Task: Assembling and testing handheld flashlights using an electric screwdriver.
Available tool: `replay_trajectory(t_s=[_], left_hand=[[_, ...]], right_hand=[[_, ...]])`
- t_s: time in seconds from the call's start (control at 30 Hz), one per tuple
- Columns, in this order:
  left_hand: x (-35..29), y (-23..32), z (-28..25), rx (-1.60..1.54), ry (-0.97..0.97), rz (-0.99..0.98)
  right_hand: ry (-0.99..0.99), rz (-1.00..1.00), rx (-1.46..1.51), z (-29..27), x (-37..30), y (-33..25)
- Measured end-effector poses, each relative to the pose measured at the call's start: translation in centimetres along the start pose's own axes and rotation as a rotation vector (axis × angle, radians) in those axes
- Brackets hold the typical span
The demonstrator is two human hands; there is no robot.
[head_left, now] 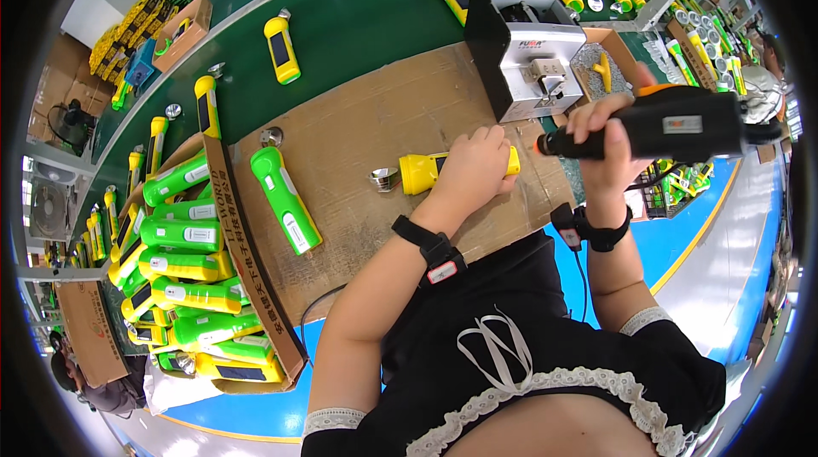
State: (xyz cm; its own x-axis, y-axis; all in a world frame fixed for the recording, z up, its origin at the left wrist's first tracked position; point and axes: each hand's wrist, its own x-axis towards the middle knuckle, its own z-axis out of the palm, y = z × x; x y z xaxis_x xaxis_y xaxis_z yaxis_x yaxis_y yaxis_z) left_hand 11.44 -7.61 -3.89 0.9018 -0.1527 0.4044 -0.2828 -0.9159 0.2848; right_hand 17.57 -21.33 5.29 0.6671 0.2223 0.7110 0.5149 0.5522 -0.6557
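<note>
My left hand [474,166] is closed over a yellow flashlight body [416,174] lying on a cardboard sheet [366,125]. A silvery reflector cup [385,179] sits at the flashlight's left end. In my right hand [607,146] is a black electric screwdriver [682,126], held roughly level with its orange-ringed tip pointing left, apart from the flashlight. Left of these lies a green flashlight [285,201] with a white strip, and another reflector [272,137] is at its upper end.
A grey-and-black screw feeder [528,57] stands beyond my hands, beside a carton of small screws [585,65] with a yellow part in it. At left, a cardboard box [256,287] is heaped with green and yellow flashlights. More flashlights [283,48] rest on the green bench.
</note>
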Motion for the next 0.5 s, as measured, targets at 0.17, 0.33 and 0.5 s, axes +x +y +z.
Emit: replay_trajectory(t_s=[0.17,0.33,0.5], left_hand=[[0.1,0.2,-0.3,0.015,-0.073,-0.013],[-0.1,0.1,-0.8,-0.046,-0.066,-0.046],[0.0,0.3,-1.0,-0.073,-0.078,-0.073]], right_hand=[[0.136,-0.165,-0.167,-0.9,4.3,0.7],[0.134,-0.119,-0.316,-1.6,5.7,2.4],[0.143,-0.125,-0.271,-2.2,6.0,2.8]])
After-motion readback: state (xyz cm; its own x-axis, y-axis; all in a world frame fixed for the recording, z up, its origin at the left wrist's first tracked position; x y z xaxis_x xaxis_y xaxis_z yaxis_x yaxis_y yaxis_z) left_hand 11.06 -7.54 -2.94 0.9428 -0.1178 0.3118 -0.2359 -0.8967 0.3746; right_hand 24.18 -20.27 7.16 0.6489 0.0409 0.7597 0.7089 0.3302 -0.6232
